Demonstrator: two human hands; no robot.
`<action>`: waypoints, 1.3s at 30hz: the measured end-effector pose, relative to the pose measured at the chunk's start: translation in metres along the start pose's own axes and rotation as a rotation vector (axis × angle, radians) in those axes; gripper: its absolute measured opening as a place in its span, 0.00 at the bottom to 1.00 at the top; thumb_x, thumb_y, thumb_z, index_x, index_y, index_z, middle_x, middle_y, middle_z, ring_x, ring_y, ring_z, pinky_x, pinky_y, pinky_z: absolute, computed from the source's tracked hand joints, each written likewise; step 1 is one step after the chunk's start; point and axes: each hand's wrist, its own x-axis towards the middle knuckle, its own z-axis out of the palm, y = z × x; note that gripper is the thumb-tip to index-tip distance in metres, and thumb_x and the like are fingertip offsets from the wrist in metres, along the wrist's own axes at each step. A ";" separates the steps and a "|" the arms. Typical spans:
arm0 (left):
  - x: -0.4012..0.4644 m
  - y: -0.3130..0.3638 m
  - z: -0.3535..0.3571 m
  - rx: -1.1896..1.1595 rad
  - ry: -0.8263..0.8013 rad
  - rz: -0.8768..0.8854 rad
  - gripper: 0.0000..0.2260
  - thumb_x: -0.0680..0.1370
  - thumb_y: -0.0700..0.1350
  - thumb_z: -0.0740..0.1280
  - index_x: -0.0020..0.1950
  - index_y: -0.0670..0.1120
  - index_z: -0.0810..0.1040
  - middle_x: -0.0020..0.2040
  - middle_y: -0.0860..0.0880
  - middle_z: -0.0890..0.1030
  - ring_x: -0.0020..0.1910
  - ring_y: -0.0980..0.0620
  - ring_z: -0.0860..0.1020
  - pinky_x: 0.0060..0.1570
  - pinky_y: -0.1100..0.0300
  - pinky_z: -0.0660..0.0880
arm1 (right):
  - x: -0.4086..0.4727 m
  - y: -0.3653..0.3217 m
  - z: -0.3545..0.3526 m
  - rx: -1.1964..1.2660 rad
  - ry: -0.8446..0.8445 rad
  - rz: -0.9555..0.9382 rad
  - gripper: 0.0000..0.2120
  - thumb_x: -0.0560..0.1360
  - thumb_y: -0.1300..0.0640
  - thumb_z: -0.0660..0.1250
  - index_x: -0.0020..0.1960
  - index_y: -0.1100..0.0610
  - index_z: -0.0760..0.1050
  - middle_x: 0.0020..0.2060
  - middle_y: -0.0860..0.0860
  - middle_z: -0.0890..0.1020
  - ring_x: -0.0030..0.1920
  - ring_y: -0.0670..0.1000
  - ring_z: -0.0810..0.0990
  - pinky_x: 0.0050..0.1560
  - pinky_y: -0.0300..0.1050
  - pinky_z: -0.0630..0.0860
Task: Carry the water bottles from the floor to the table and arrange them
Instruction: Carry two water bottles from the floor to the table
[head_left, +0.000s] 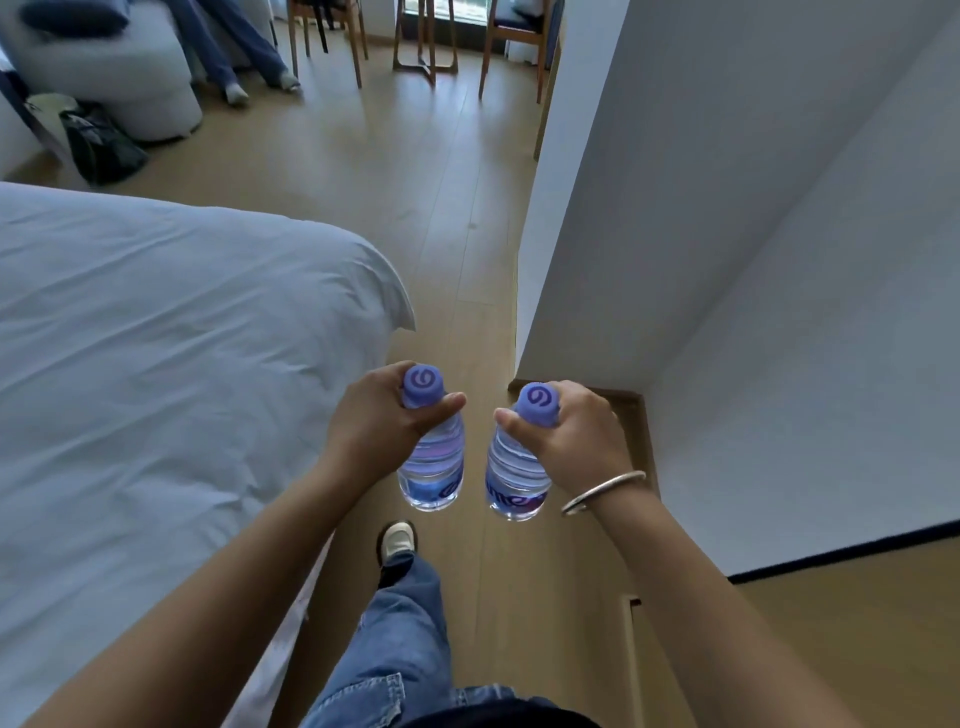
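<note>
Beside the bed (156, 364) | left hand (379, 421) and right hand (576, 431) each had fingers wrapped round a bottle (431, 467) neck, second bottle (517, 478) alongside | both lifted off floor | judged mid-carry; table (426, 41) beyond bed, arranging left

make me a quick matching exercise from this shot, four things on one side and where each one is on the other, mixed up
Things:
1. left bottle
2. bangle
3. bed
4. wooden chairs

Places:
A. far end of the room
B. left of the walkway
C. on the right wrist
D. in the left hand's grip, held by the neck

Pairs: 1-D, 2-C, 3-B, 4-A
</note>
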 end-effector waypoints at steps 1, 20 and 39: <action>0.019 -0.004 -0.003 -0.004 0.000 0.011 0.14 0.70 0.53 0.72 0.43 0.43 0.81 0.37 0.46 0.82 0.38 0.46 0.80 0.43 0.47 0.77 | 0.019 -0.002 0.005 -0.002 0.007 0.002 0.21 0.69 0.41 0.68 0.42 0.61 0.78 0.36 0.57 0.80 0.36 0.55 0.78 0.41 0.54 0.79; 0.319 -0.080 -0.064 0.058 -0.017 0.004 0.15 0.69 0.57 0.72 0.43 0.45 0.80 0.37 0.47 0.82 0.37 0.47 0.78 0.41 0.52 0.76 | 0.312 -0.044 0.073 0.070 0.044 0.056 0.18 0.70 0.45 0.70 0.45 0.61 0.80 0.39 0.57 0.82 0.40 0.55 0.79 0.43 0.48 0.77; 0.668 -0.074 0.002 -0.098 0.068 -0.089 0.10 0.67 0.50 0.76 0.42 0.49 0.77 0.36 0.51 0.80 0.38 0.47 0.78 0.43 0.53 0.75 | 0.685 0.036 0.049 0.044 0.059 -0.020 0.18 0.69 0.47 0.72 0.45 0.63 0.81 0.39 0.58 0.82 0.41 0.57 0.78 0.46 0.52 0.76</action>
